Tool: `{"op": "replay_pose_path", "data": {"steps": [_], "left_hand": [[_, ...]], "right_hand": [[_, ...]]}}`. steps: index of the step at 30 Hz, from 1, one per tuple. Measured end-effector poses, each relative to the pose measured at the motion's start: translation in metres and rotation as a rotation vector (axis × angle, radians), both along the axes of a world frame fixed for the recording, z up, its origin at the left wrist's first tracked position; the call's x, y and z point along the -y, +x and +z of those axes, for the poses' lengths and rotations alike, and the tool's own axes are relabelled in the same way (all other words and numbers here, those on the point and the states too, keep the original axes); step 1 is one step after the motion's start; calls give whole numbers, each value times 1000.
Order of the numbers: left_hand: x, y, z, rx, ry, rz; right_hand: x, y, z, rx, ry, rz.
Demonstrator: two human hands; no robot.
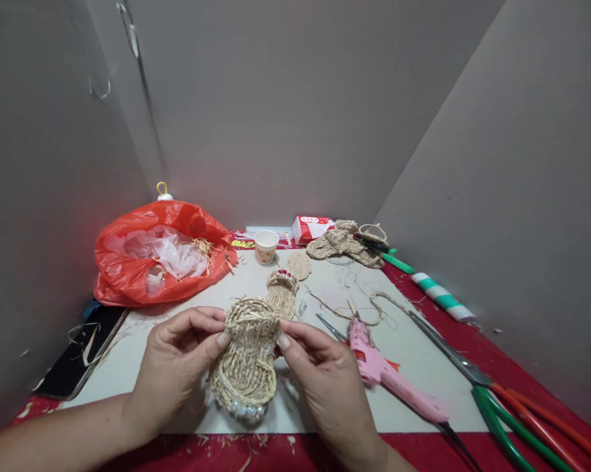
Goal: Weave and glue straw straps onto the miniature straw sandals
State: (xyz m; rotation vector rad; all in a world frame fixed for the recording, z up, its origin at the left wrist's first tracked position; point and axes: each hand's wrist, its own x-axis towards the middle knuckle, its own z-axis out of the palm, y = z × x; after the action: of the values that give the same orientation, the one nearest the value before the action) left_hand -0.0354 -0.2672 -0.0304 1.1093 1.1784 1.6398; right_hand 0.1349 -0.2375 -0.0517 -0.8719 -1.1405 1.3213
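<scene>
Between both hands is a small woven straw slipper (pixel 249 354), held up above the white board with a row of pearly beads along its near end. My left hand (pixel 175 360) pinches its left edge between thumb and fingers. On the opposite edge, my right hand (pixel 322 377) grips it the same way. Just behind it lies a similar small straw slipper (pixel 282 298) with red beads, partly hidden by the held one. An oval straw piece (pixel 299 265) rests beyond that. To the right of my right hand is a pink glue gun (pixel 394 377).
A red plastic bag (pixel 162 288) holding straw scraps stands left, near a black phone (pixel 74 367). A paper cup (pixel 266 247), a tissue pack (pixel 311 229) and braided straw pieces (pixel 344 246) sit at the back. Large shears (pixel 482 377) and a straw cord (pixel 379 305) lie right.
</scene>
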Motion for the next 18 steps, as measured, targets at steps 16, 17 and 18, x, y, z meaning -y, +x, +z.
{"op": "replay_pose_path", "data": {"steps": [16, 17, 18], "left_hand": [[2, -4, -5, -128, -3, -103], [2, -5, -3, -128, -43, -152], [1, -7, -1, -122, -84, -217]], "right_hand": [[-4, 4, 1, -129, -139, 151], [-5, 6, 3, -107, -133, 142], [-7, 8, 5, -79, -127, 133]]}}
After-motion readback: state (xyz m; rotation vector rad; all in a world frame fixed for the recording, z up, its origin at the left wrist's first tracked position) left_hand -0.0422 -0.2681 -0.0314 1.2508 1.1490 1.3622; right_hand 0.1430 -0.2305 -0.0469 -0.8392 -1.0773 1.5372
